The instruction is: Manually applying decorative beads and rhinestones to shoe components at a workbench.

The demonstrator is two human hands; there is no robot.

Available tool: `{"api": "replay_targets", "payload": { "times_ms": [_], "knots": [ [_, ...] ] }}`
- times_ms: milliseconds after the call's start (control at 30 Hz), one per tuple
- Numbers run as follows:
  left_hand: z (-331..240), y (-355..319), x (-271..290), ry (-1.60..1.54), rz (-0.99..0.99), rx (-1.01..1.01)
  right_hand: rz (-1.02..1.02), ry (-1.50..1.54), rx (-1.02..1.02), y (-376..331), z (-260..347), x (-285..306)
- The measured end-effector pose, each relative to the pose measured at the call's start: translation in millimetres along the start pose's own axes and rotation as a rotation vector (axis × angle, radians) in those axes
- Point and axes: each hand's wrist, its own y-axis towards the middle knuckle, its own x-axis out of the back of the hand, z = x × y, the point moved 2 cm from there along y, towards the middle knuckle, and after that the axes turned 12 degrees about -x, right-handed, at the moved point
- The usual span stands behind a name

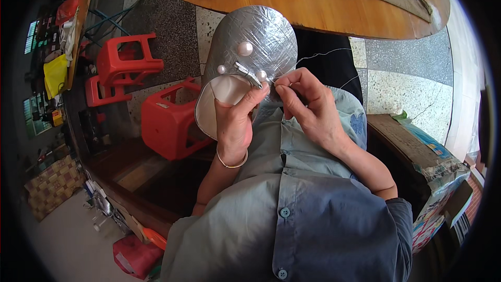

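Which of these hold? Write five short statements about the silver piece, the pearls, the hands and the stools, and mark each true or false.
1. The left hand holds the silver quilted fabric piece. True.
2. Three white round pearl beads sit on the silver piece. True.
3. The right hand rests flat on the round wooden table. False: it pinches at the silver piece beside the left thumb.
4. The plastic stools are blue. False: they are red.
5. The left wrist wears a thin metal bangle. True.

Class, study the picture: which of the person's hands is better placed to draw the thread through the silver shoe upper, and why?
Probably the right hand: its fingertips pinch at the thread beside the pearl beads, while the left hand grips the silver shoe upper.
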Motion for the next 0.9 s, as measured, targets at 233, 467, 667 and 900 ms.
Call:
{"api": "replay_targets", "payload": {
  "times_ms": [233, 467, 667, 900],
  "knots": [
    [7, -6, -1, 0.170, 0.018, -0.221, 0.003, 0.071, -0.073, 0, 0, 0],
    [11, -9, 0, 0.234, 0.142, -0.331, 0.064, 0.159, -0.136, 1, -1, 5],
    [2, -2, -15, 0.077, 0.018, -0.173, 0.056, 0.070, -0.073, 1, 7, 2],
    [5, -5, -14, -0.011, -0.027, -0.038, 0.022, 0.104, -0.020, -8, 3, 2]
  ]
}}
